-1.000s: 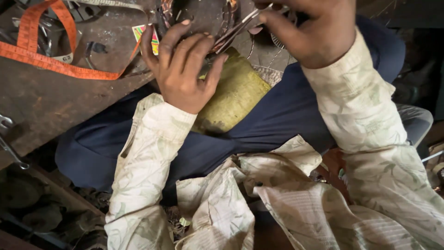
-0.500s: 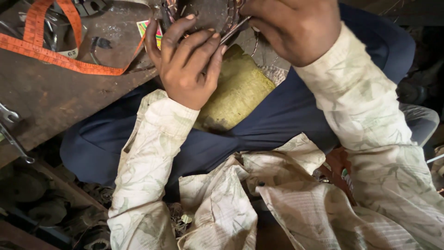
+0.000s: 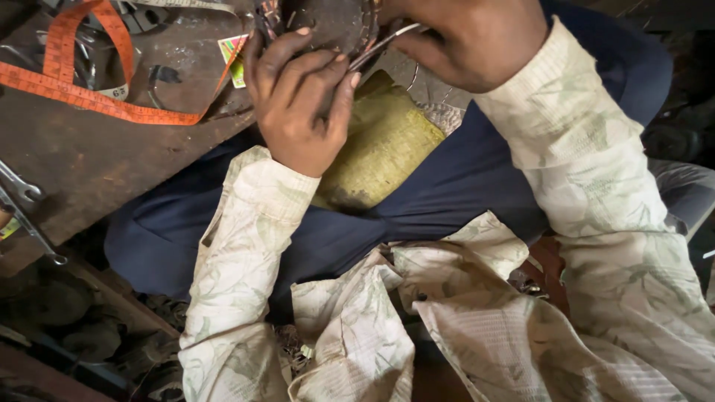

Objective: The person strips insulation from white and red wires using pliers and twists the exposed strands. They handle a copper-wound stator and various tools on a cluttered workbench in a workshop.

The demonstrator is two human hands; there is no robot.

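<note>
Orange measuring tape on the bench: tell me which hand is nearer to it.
Left. The left hand lies just right of the orange measuring tape, close to its end; the right hand is farther right, holding a thin metal tool.

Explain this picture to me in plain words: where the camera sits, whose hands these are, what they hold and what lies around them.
The camera is worn on a person's head and looks down at their own lap and hands. The left hand grips a dark round metal part at the top edge, much of it cut off. The right hand pinches a thin metal tool or wire against that part; which one I cannot tell. Under the hands a yellow-green woven pad rests on the blue-trousered leg. To the left is a rusty worn work surface with an orange measuring tape and a spanner. The sleeves are of a pale leaf-patterned shirt.
</note>
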